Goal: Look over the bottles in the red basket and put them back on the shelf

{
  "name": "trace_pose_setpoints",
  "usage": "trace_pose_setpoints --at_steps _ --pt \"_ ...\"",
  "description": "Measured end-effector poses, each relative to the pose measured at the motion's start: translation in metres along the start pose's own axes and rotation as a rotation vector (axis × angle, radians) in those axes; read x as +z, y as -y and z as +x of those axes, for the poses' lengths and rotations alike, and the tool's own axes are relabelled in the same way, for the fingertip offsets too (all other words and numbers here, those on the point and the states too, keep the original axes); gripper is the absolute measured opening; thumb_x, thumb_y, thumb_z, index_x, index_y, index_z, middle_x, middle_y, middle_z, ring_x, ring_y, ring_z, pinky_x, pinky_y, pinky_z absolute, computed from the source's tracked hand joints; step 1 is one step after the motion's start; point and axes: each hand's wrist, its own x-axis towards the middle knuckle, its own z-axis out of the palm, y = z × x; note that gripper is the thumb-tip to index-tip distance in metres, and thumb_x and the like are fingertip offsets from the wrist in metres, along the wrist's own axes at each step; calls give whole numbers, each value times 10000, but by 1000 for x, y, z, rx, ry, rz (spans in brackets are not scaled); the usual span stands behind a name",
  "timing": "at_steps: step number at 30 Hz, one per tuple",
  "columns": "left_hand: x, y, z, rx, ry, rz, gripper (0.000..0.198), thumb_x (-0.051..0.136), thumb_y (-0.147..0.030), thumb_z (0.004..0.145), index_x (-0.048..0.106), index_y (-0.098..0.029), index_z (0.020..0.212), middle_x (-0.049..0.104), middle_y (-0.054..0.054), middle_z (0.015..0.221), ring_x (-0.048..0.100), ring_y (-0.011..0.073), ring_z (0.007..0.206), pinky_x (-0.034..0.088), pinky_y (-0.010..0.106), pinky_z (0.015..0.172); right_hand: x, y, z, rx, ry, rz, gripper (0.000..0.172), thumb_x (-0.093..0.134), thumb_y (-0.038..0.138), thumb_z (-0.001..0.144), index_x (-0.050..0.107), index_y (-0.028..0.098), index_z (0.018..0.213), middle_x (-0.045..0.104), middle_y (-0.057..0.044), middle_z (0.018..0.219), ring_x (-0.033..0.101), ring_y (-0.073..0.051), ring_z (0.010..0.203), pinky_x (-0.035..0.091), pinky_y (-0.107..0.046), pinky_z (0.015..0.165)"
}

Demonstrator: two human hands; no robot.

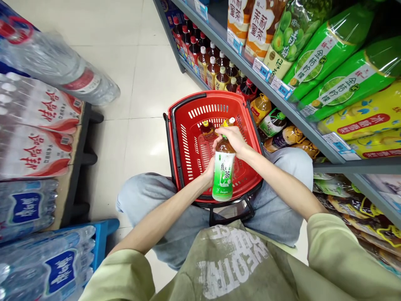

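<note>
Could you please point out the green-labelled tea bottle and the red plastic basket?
Green-labelled tea bottle (223, 171): head view, on its label.
Red plastic basket (203, 97): head view, on its far rim.

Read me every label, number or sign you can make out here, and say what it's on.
"绿茶": on the held bottle, green label.
"茉莉蜜茶": on the orange shelf bottle.
"金桔柠檬": on the green shelf bottle.
"3.90": on the shelf price tag.
Red characters on the water packs and the shirt print: upside down, not legible.
Other tags: too small.
</note>
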Motion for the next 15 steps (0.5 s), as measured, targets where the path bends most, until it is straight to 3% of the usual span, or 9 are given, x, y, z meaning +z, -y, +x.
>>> trace_pose_setpoints --at_steps 3,7,15 --pt "5 -2 3 111 -131 31 387 598 -505 997 676 -161 840 653 8 584 567 150 432 490 261 500 -5 -10 8 -32 -83 -24 389 748 431 825 469 230 641 642 -25 525 652 -181 484 536 -283 519" --pt "8 -1 2 189 -227 117 388 493 -434 1055 674 -170 835 692 21 635 595 154 472 491 258 526 -8 -25 17 -120 -172 -147 321 705 344 839 508 210 622 669 -29 541 631 -142 474 504 -236 520" --pt "6 1 -11 106 -254 78 430 460 -436 1039 631 -177 741 615 13 565 521 152 412 454 268 477 1 -32 17 -53 -105 -93 238 666 313 803 512 215 651 680 -42 547 627 -165 460 515 -267 500"
